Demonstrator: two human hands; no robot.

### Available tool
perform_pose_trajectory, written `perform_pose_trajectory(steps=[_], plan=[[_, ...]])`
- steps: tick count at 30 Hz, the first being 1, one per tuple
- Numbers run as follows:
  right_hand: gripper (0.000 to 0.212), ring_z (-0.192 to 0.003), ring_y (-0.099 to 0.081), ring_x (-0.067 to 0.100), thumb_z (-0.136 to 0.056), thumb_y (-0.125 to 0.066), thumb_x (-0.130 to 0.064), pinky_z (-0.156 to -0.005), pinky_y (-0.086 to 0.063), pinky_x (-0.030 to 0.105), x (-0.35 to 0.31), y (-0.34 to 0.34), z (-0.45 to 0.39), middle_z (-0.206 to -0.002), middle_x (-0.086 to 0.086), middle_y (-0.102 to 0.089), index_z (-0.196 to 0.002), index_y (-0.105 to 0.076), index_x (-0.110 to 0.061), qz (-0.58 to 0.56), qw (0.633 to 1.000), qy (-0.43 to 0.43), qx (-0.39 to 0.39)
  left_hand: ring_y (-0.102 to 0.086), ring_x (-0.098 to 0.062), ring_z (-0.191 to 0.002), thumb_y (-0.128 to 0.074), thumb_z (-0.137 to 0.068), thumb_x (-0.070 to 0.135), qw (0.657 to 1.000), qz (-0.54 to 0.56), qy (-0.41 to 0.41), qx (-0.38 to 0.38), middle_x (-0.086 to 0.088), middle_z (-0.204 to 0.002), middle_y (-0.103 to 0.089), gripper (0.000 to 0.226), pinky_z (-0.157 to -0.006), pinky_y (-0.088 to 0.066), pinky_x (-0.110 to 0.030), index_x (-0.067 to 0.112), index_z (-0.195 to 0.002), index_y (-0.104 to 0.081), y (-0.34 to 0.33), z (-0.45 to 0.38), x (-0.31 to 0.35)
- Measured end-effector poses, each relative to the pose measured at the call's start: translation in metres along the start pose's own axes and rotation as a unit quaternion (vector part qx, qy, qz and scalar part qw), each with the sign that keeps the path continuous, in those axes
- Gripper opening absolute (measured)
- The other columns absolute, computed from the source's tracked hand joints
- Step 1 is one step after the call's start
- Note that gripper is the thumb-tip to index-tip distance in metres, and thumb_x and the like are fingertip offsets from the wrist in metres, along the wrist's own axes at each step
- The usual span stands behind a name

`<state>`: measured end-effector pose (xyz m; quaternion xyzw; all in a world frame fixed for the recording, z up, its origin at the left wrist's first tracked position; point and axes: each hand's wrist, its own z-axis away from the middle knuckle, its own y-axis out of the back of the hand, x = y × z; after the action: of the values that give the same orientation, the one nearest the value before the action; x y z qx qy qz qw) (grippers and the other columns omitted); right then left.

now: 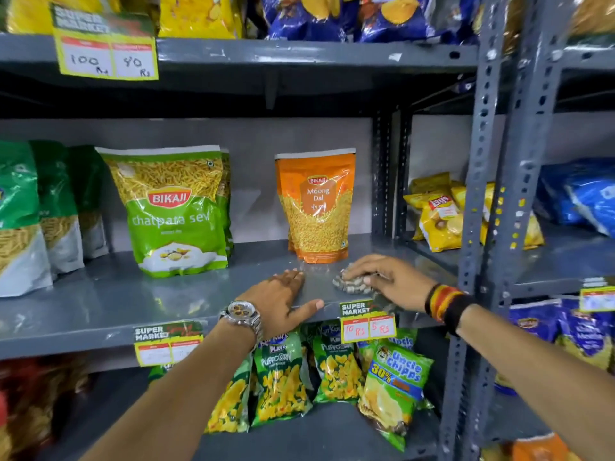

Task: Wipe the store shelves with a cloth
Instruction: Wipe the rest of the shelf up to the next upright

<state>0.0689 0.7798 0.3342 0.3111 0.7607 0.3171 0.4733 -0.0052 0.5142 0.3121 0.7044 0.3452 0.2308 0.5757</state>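
The grey metal middle shelf (133, 294) runs across the view. My right hand (386, 281) presses a small crumpled grey-brown cloth (349, 284) onto the shelf, just in front of an orange Moong Dal pouch (316, 207). My left hand (283, 297), with a steel watch on its wrist, lies flat on the shelf's front edge, fingers spread, holding nothing. It sits a little left of the cloth.
A green sev pouch (176, 211) stands left of the orange one, with more green bags (33, 214) at far left. Snack packets (336, 371) fill the shelf below. A perforated upright post (482, 194) stands right of my right hand. Price tags (367, 321) hang from the shelf edge.
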Motion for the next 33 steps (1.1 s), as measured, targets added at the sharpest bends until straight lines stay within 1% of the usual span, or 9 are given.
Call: perform_pose_trajectory(steps=[3, 5, 7, 9, 12, 16, 21, 27, 33], plan=[[0.038, -0.123, -0.053, -0.003, -0.099, -0.051, -0.003, -0.105, -0.038, 0.015, -0.009, 0.01, 0.027, -0.127, -0.017, -0.061, -0.112, -0.073, -0.032, -0.026, 0.999, 0.011, -0.036, -0.032, -0.024, -0.15, -0.02, -0.092, 0.079, 1.0, 0.006, -0.01, 0.005, -0.007, -0.166, -0.027, 0.094, -0.121, -0.029, -0.039, 0.013, -0.159, -0.023, 0.001, -0.001, -0.001], [0.038, -0.119, -0.056, -0.001, -0.098, -0.052, -0.003, -0.101, -0.043, 0.017, -0.005, 0.024, 0.025, -0.125, -0.014, -0.063, -0.111, -0.074, -0.031, -0.024, 1.0, -0.007, 0.003, -0.032, -0.024, -0.15, -0.02, -0.092, 0.079, 1.0, 0.015, -0.017, 0.009, -0.007, -0.166, -0.027, 0.094, -0.121, -0.029, -0.039, 0.013, -0.159, -0.023, 0.003, -0.004, 0.002], [0.037, -0.098, -0.062, -0.012, -0.099, -0.05, 0.0, -0.079, -0.049, 0.008, 0.002, 0.037, 0.009, -0.123, -0.01, -0.063, -0.111, -0.074, -0.024, -0.017, 0.996, -0.041, 0.075, -0.033, -0.025, -0.149, -0.022, -0.093, 0.078, 0.999, 0.026, -0.023, 0.018, -0.007, -0.166, -0.028, 0.092, -0.119, -0.031, -0.04, 0.014, -0.159, -0.023, 0.005, -0.009, 0.012], [0.035, -0.061, -0.056, -0.023, -0.099, -0.046, 0.002, -0.05, -0.042, 0.001, 0.012, 0.047, -0.012, -0.12, -0.005, -0.06, -0.114, -0.073, -0.015, -0.005, 0.989, -0.085, 0.124, -0.039, -0.027, -0.145, -0.024, -0.093, 0.077, 0.999, 0.03, -0.032, 0.024, -0.008, -0.163, -0.034, 0.089, -0.114, -0.037, -0.042, 0.014, -0.157, -0.028, 0.008, -0.018, 0.026], [0.034, -0.054, -0.051, -0.006, -0.1, -0.045, 0.001, -0.039, -0.035, 0.001, 0.039, 0.055, -0.05, -0.121, 0.002, -0.062, -0.113, -0.073, -0.012, 0.02, 0.977, -0.14, 0.162, -0.045, -0.031, -0.139, -0.025, -0.092, 0.078, 0.999, 0.021, -0.039, 0.012, -0.01, -0.16, -0.039, 0.09, -0.108, -0.045, -0.046, 0.012, -0.153, -0.033, 0.006, -0.028, 0.04], [0.037, -0.094, -0.065, 0.02, -0.096, -0.048, 0.003, -0.067, -0.049, 0.017, 0.08, 0.056, -0.094, -0.125, 0.002, -0.067, -0.103, -0.076, -0.021, 0.047, 0.965, -0.172, 0.194, -0.031, -0.028, -0.15, -0.024, -0.092, 0.079, 0.999, 0.006, -0.041, -0.007, -0.007, -0.168, -0.02, 0.094, -0.117, -0.034, -0.045, 0.014, -0.16, -0.019, -0.001, -0.033, 0.041], [0.038, -0.113, -0.064, 0.025, -0.092, -0.048, 0.004, -0.097, -0.048, 0.026, 0.12, 0.049, -0.148, -0.118, 0.005, -0.073, -0.102, -0.078, -0.018, 0.065, 0.969, -0.196, 0.139, -0.018, -0.021, -0.154, -0.018, -0.09, 0.082, 0.999, 0.007, -0.039, -0.009, -0.002, -0.17, -0.011, 0.096, -0.124, -0.026, -0.042, 0.018, -0.162, -0.009, -0.004, -0.036, 0.04], [0.03, -0.118, -0.061, 0.029, -0.091, -0.059, -0.008, -0.101, -0.049, 0.033, 0.164, 0.044, -0.195, -0.125, 0.01, -0.068, -0.116, -0.072, -0.02, 0.122, 0.969, -0.21, 0.043, -0.008, -0.013, -0.156, -0.012, -0.088, 0.084, 0.998, 0.0, -0.058, 0.02, 0.001, -0.171, -0.007, 0.099, -0.121, -0.005, -0.023, 0.018, -0.162, -0.005, -0.009, -0.038, 0.039], [0.04, -0.107, -0.067, 0.025, -0.091, -0.05, 0.01, -0.092, -0.054, 0.026, 0.168, 0.043, -0.22, -0.116, 0.007, -0.072, -0.108, -0.077, -0.015, 0.01, 0.978, -0.205, 0.038, -0.005, -0.012, -0.156, -0.014, -0.089, 0.081, 0.998, -0.002, -0.058, 0.008, 0.0, -0.171, -0.005, 0.097, -0.121, 0.001, -0.02, 0.017, -0.162, -0.004, -0.008, -0.042, 0.041]])
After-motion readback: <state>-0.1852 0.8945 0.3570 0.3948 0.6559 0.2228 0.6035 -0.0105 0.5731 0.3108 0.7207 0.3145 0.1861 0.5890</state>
